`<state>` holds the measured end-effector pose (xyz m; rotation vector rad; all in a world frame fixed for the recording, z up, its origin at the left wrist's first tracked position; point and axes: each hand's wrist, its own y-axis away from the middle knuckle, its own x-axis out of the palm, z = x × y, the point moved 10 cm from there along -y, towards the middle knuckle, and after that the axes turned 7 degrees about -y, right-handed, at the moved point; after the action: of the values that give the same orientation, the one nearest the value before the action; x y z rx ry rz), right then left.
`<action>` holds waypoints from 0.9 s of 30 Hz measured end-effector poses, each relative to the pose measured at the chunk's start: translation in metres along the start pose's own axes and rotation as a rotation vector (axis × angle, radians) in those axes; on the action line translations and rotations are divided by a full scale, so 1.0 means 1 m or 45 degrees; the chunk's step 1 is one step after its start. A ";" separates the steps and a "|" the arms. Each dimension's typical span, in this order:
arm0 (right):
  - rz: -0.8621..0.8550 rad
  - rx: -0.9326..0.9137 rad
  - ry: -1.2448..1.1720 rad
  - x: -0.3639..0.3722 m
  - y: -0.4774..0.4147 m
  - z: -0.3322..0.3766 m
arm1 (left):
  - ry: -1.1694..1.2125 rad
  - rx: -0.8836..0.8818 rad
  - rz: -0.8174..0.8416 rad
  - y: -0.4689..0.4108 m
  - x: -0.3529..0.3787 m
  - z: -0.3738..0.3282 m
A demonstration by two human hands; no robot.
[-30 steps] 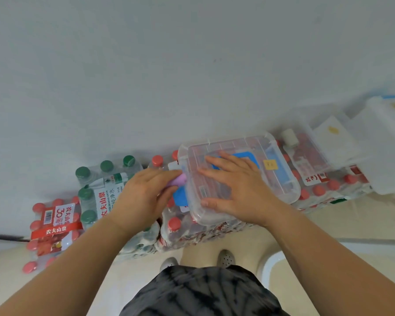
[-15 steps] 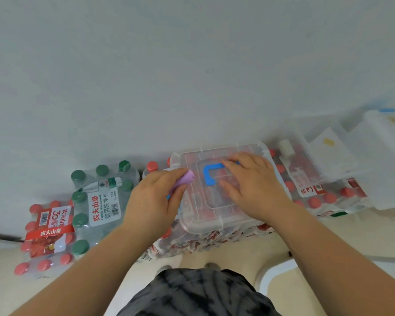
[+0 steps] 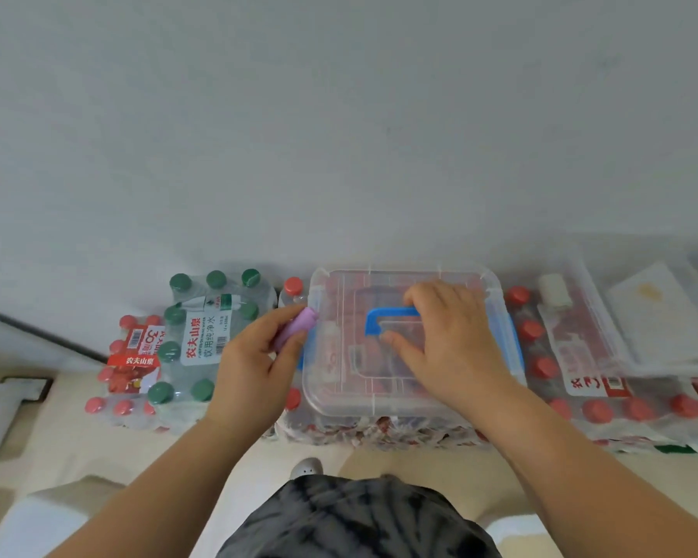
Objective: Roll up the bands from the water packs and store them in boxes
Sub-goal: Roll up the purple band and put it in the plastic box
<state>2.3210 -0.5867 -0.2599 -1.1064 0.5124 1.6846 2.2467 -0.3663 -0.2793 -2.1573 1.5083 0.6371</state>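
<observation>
A clear lidded box [image 3: 339,400] is seen resting on a red-capped water pack [image 3: 379,432], its far edge set close to the wall [image 3: 339,134] and its near edge almost level with the pack's front edge. The lid is shut flat. The right hand [image 3: 452,344] is laid on the lid, with the fingers curled over the far bar of the blue handle [image 3: 375,320] and the thumb brought in from the near side, so the handle is gripped. A rolled purple band [image 3: 295,328] is pinched between thumb and fingers of the left hand [image 3: 250,368] and is held just at the box's left edge, near its far left corner, outside the box. Little room is left on that side, a green-capped pack [image 3: 202,340] standing just beside the hand. On the right, a second clear box [image 3: 593,316] is seen lying open on the packs, with a white roll [image 3: 555,292] at its far end. Bare floor [image 3: 77,457] is visible in front of the packs.
</observation>
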 end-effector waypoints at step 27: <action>-0.209 -0.300 -0.020 -0.056 -0.012 0.054 | 0.364 -0.282 -0.239 0.004 -0.035 -0.012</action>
<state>2.3126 -0.5696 -0.1833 -1.2673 0.2088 1.6364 2.2341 -0.3480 -0.2493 -2.6149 1.4012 0.4648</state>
